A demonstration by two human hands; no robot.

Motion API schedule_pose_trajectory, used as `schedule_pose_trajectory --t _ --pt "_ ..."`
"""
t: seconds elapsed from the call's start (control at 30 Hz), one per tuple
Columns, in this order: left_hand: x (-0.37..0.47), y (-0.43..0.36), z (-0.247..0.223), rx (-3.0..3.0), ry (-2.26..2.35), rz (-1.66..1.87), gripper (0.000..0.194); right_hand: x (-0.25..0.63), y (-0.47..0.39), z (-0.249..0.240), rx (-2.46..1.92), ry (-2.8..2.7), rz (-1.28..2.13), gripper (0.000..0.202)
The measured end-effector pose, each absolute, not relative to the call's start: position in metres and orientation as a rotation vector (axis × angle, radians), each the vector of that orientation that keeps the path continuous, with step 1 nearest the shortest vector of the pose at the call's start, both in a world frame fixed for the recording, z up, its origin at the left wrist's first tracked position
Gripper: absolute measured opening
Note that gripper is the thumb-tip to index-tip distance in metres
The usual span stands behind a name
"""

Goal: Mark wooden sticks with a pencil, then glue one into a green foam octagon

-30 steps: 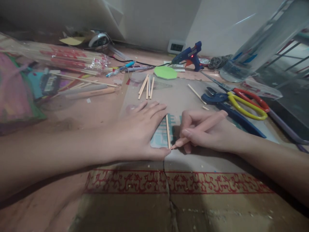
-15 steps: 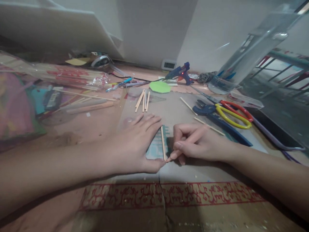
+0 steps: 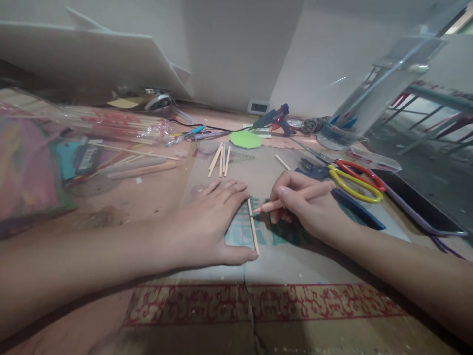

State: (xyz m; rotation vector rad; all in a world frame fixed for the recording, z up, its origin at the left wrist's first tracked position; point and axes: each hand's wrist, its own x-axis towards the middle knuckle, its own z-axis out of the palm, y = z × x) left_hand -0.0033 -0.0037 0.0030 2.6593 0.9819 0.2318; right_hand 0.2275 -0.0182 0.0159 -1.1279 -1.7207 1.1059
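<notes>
A short wooden stick [image 3: 253,232] lies almost upright in the view on the cardboard sheet [image 3: 218,272]. My left hand [image 3: 212,222] rests flat with fingers spread, its index fingertip at the stick's far end and its thumb at the near end. In my closed right hand [image 3: 301,204] is a pinkish pencil [image 3: 320,190], its tip touching or just beside the stick's upper middle, where a dark mark shows. Another thin stick [image 3: 283,161] lies behind the right hand. Several short sticks [image 3: 220,160] sit together beyond my left hand.
On the right are scissors [image 3: 356,183], a blue-handled tool [image 3: 364,213] and a phone [image 3: 417,204]. Behind stand a glue gun [image 3: 275,120], a green paper shape [image 3: 245,139] and a clear container [image 3: 354,116]. Bagged skewers [image 3: 111,121] lie to the left.
My right hand has moved the pencil tip from the stick's near end up to its upper middle. The dark mark on the stick now shows. My left hand stays about in place.
</notes>
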Motion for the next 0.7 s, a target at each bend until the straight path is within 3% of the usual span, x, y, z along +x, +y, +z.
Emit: schedule_pose_trajectory --t 0.13,0.3,0.53,0.7 --pt "-0.0032 -0.0044 0.0026 2.648 0.964 0.254 0.097 0.2274 -0.0142 0.014 -1.098 -1.679 1.034 0.023" --pt "-0.0039 -0.0074 0.0054 2.629 0.954 0.281 0.109 0.2264 -0.0115 0.0137 -1.104 -1.78 0.996 0.03" --pt "0.0 -0.0116 0.0085 2.626 0.915 0.408 0.08 0.2242 -0.012 0.0115 -1.047 -1.712 1.099 0.044" --pt "-0.0003 -0.0109 0.0059 2.607 0.947 0.431 0.083 0.224 -0.0101 0.0133 -1.065 -1.67 1.028 0.039"
